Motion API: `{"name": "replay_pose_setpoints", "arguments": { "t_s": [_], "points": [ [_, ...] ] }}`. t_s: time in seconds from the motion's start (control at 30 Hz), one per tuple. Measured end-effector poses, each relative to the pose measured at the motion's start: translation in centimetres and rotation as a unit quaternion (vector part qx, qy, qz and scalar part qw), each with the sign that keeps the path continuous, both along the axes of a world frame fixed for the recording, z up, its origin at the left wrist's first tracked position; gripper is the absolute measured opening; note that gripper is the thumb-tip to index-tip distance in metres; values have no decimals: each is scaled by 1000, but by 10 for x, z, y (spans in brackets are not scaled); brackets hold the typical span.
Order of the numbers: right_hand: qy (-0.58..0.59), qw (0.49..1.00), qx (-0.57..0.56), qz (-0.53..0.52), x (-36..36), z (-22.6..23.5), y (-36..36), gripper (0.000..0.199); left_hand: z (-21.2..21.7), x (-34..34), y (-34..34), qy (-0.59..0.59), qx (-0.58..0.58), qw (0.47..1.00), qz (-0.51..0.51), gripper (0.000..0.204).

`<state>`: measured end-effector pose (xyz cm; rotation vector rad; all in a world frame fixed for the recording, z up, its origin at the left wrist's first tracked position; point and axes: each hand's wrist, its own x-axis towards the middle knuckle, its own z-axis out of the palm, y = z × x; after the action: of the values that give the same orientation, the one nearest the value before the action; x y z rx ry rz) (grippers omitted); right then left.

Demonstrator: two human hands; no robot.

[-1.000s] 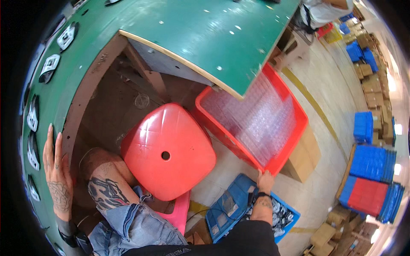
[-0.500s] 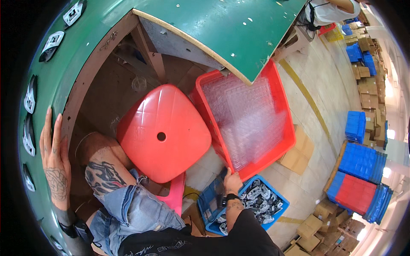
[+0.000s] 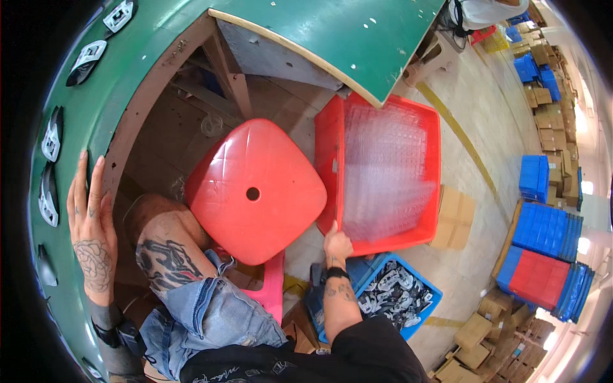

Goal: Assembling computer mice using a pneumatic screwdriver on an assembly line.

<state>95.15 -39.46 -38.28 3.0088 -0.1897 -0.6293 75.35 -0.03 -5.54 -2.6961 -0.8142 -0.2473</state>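
Note:
My right hand (image 3: 337, 247) is closed around the near rim of a red plastic crate (image 3: 327, 159). Clear plastic blister trays (image 3: 386, 172) lie stacked inside it. My left hand (image 3: 93, 239) rests with fingers stretched along the edge of the green table (image 3: 128, 70), holding nothing. Several small black-and-white moulded parts (image 3: 51, 134) lie in a row on the tabletop beside it. Below the crate, partly behind my right forearm, a blue bin (image 3: 373, 268) holds many similar black-and-white parts (image 3: 396, 287).
A red stool (image 3: 274, 172) stands between my legs and the crate. The table's corner (image 3: 377, 96) overhangs the crate's far end. Flat cardboard (image 3: 454, 217) lies right of it. Blue crates (image 3: 539, 233) and cardboard boxes (image 3: 476, 332) stand stacked at the far right.
The red crate has swung round, its near end moving left and away, with my right hand on its rim. My left hand stays on the table edge. The whole view has shifted slightly.

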Motion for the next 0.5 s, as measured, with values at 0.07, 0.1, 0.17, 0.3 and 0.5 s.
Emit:
{"name": "replay_pose_setpoints", "arguments": {
  "t_s": [0.07, 0.1, 0.17, 0.3, 0.5],
  "points": [
    [5, 1000, 25, -18, 18, -1, 20, 72, -8, -3, 0, -6, 0, 1000, -13, 52],
    [9, 999, 38, -20, 28, 0, 31, 73, -9, -3, 0, -5, -4, 1000, -18, 52],
    [5, 998, 52, -39, 48, 0, 47, 72, -1, 3, -2, 3, 4, 1000, -25, 52],
    [-18, 995, 81, -46, 88, 2, 50, 72, -4, 8, -7, 16, -2, 1000, -22, 52],
    [-114, 963, 197, 142, 51, -6, 15, 57, -9, 3, -3, 28, 24, 999, -4, 52]
  ]
}}
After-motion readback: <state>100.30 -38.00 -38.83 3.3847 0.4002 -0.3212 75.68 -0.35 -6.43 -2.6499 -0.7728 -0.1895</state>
